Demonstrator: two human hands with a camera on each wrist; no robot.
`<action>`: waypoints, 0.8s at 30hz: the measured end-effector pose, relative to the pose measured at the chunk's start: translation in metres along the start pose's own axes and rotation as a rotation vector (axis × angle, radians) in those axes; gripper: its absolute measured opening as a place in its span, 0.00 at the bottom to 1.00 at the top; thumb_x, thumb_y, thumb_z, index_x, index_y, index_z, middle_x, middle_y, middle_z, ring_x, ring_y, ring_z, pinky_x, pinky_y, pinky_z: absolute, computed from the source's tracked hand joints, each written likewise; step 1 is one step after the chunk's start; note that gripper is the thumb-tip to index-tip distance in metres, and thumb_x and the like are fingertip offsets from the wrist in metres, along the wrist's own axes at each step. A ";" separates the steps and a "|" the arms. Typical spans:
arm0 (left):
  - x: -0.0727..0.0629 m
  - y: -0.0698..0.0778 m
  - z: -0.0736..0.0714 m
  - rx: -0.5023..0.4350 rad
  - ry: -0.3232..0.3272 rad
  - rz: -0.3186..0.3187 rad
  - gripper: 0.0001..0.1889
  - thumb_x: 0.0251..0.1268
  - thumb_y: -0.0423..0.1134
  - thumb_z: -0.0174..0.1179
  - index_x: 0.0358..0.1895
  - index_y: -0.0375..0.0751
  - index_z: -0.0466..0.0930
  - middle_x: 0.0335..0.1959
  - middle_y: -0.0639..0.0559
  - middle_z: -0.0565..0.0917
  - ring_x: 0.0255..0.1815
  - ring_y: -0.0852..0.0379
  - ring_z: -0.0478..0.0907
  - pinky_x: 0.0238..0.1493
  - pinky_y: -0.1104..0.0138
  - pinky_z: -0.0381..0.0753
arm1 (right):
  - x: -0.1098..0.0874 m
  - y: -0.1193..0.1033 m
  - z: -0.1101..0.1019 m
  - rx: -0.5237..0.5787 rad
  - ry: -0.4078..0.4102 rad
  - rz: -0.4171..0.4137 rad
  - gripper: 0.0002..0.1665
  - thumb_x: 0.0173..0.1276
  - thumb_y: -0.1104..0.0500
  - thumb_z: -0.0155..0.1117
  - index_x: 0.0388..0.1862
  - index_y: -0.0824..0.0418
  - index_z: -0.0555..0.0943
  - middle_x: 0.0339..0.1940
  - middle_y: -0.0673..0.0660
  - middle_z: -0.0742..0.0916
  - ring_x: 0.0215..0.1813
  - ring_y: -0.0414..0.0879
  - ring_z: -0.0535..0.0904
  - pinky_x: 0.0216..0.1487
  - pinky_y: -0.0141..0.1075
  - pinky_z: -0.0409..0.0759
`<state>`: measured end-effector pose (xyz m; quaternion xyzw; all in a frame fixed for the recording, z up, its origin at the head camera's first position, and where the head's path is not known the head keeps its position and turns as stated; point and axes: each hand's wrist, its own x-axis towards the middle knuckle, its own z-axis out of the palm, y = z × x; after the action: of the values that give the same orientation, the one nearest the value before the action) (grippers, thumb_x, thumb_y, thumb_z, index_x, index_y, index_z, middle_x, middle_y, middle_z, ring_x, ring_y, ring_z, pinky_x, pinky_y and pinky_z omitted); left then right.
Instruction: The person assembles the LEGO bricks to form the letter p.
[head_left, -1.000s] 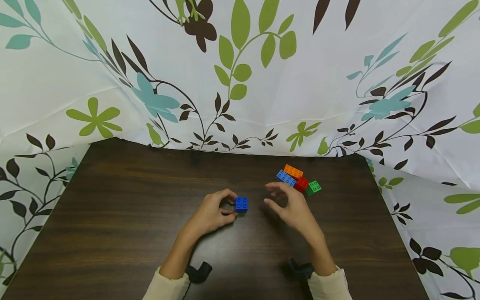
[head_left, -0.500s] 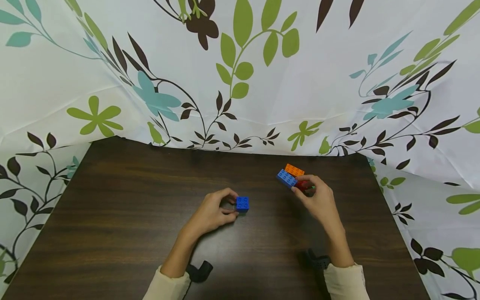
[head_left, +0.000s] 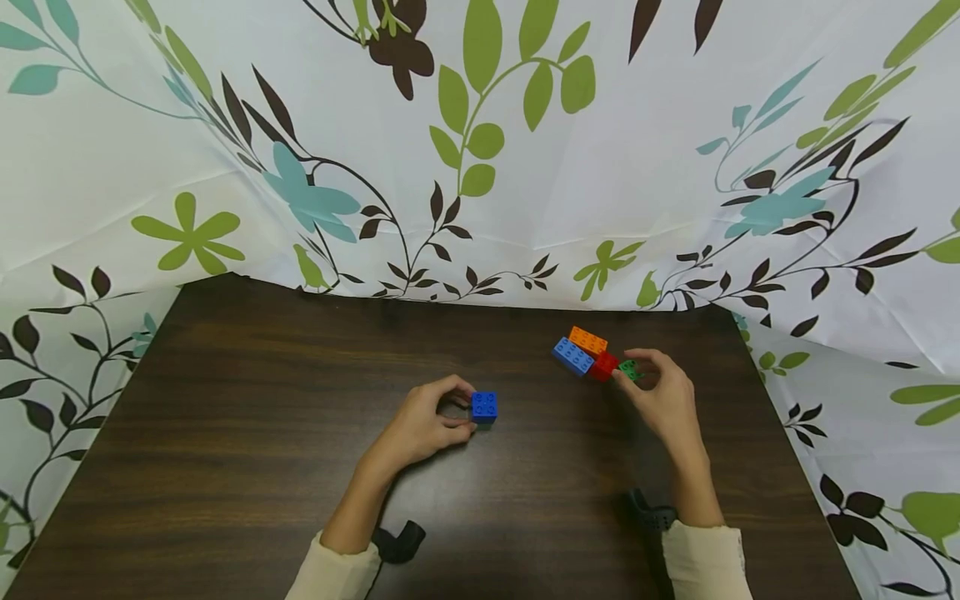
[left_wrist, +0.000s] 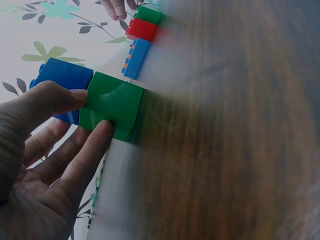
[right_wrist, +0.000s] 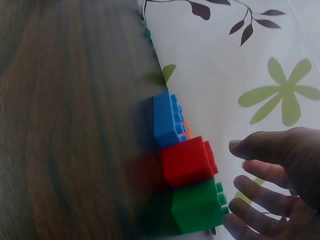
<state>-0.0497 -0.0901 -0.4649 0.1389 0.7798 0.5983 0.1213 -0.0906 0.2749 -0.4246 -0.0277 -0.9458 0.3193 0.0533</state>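
Note:
My left hand (head_left: 423,427) pinches a stack of two toy building bricks between thumb and fingers: a dark blue brick (head_left: 484,407) on top of a green brick (left_wrist: 111,105). In the left wrist view the thumb lies by the seam and a fingertip presses the green side. Over to the right, my right hand (head_left: 663,402) hovers with thumb and fingers spread above another green brick (right_wrist: 199,206), fingertips close to its studs. That brick stands beside a red brick (right_wrist: 187,162), which adjoins a lighter blue brick (head_left: 573,357).
An orange brick (head_left: 588,340) lies behind the lighter blue one, mostly hidden in the right wrist view. All rest on a dark wooden table (head_left: 300,375). Leaf-patterned white cloth (head_left: 525,208) hangs along the back and sides. Black wrist devices (head_left: 400,543) sit under the forearms.
My right hand has moved right, past the lighter blue and red bricks, to the green brick at the cluster's end. The left hand keeps its pinch on the stack in place.

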 end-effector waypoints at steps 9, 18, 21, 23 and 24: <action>-0.001 0.000 0.000 -0.012 -0.001 -0.007 0.19 0.60 0.25 0.75 0.54 0.35 0.83 0.53 0.37 0.88 0.58 0.40 0.87 0.49 0.69 0.91 | 0.003 0.015 -0.002 0.004 0.053 -0.004 0.22 0.72 0.58 0.77 0.62 0.62 0.85 0.58 0.69 0.89 0.53 0.63 0.88 0.48 0.30 0.87; -0.001 0.001 0.000 -0.010 -0.001 -0.015 0.19 0.60 0.26 0.75 0.54 0.35 0.83 0.53 0.37 0.88 0.58 0.40 0.87 0.49 0.69 0.91 | 0.004 0.028 0.002 0.051 0.015 0.054 0.25 0.74 0.57 0.75 0.65 0.65 0.82 0.58 0.71 0.89 0.52 0.63 0.87 0.40 0.13 0.73; -0.001 0.000 0.000 -0.015 -0.001 -0.016 0.19 0.60 0.26 0.75 0.54 0.35 0.83 0.53 0.37 0.88 0.58 0.40 0.87 0.49 0.69 0.91 | 0.003 0.030 0.003 0.057 0.009 0.076 0.26 0.74 0.57 0.75 0.66 0.65 0.82 0.58 0.71 0.88 0.52 0.62 0.86 0.40 0.15 0.73; -0.001 0.000 0.000 -0.019 -0.005 -0.018 0.19 0.60 0.26 0.75 0.54 0.35 0.83 0.54 0.37 0.88 0.59 0.40 0.87 0.49 0.69 0.91 | 0.003 0.031 0.004 0.061 0.004 0.093 0.26 0.73 0.57 0.75 0.66 0.65 0.82 0.59 0.71 0.88 0.53 0.61 0.85 0.40 0.14 0.73; -0.001 0.000 0.000 -0.023 -0.006 -0.018 0.19 0.61 0.25 0.75 0.54 0.35 0.83 0.54 0.37 0.88 0.59 0.40 0.87 0.50 0.69 0.91 | 0.002 0.032 0.004 0.061 0.001 0.100 0.27 0.73 0.56 0.75 0.66 0.65 0.81 0.59 0.71 0.88 0.54 0.61 0.85 0.40 0.14 0.73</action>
<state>-0.0485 -0.0905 -0.4651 0.1324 0.7738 0.6055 0.1307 -0.0926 0.2979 -0.4468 -0.0735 -0.9329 0.3504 0.0388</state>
